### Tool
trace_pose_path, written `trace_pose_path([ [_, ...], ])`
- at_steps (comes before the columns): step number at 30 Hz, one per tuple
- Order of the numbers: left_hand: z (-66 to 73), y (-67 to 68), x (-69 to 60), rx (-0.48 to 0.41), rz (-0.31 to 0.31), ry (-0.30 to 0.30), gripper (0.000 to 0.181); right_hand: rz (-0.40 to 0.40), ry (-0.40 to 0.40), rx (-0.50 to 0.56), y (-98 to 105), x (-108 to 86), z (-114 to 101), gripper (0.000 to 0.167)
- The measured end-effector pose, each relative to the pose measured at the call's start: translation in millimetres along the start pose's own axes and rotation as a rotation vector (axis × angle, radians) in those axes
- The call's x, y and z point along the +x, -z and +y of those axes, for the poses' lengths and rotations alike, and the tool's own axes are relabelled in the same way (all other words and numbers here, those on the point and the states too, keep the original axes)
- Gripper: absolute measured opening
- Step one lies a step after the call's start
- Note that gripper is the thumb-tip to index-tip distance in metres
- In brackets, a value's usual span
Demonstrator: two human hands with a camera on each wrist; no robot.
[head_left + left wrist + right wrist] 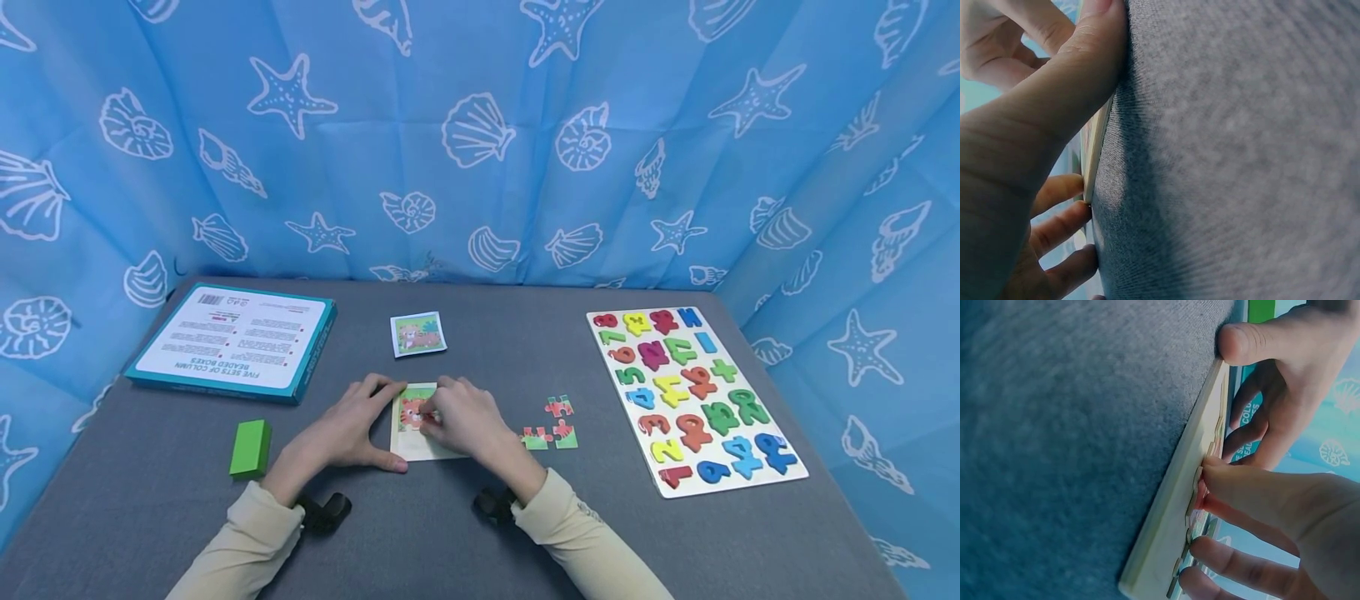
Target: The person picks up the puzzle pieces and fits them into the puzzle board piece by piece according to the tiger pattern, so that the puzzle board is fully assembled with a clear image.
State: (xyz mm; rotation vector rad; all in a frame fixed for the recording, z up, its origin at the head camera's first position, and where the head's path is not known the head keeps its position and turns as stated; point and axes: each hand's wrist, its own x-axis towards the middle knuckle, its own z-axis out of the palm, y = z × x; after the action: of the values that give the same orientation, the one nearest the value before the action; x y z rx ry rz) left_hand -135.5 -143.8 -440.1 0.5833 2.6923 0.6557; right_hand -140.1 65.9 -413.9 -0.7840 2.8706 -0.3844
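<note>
A shallow jigsaw tray [431,450] of pale wood lies flat on the table, with orange-and-green tiger pieces [411,414] in its left part. My left hand [348,427] holds the tray by its left side, thumb at the near edge and fingers at the far corner. Over the middle of the tray, my right hand [467,417] pinches a reddish puzzle piece [1200,495] between thumb and forefinger, low against the tray. Its other fingertips touch pieces at the far side. To the right lie several loose puzzle pieces [558,407], partly behind the right wrist.
Beyond the tray is a small picture card [418,335]. A teal-edged box [232,337] lies back left, with a green block [251,448] nearer. At right rests a white board [693,400] of colourful numbers. A blue shell-print curtain [480,167] hangs behind the grey table.
</note>
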Motion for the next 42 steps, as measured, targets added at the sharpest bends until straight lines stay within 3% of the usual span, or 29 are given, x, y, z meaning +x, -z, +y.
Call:
trace_pose_path([
  [15,0.8,-1.1,-0.5,-0.004,0.007,-0.003,0.115,0.034,0.025,-0.046,-3.5,-2.2,-2.0,0.014],
  [22,0.0,-1.4,0.3,-0.003,0.006,-0.005,0.115,0.011,0.026,-0.030,0.1,-2.9,1.6,0.019],
  [34,-0.1,-1.0,1.1,0.003,-0.001,0.001,0.116,-0.009,-0.033,0.069,16.2,-11.3,22.7,0.029],
  [42,-0.9,-2.5,1.3,0.008,0.009,-0.003,0.117,0.022,-0.075,0.061,23.2,-23.5,46.6,0.030],
])
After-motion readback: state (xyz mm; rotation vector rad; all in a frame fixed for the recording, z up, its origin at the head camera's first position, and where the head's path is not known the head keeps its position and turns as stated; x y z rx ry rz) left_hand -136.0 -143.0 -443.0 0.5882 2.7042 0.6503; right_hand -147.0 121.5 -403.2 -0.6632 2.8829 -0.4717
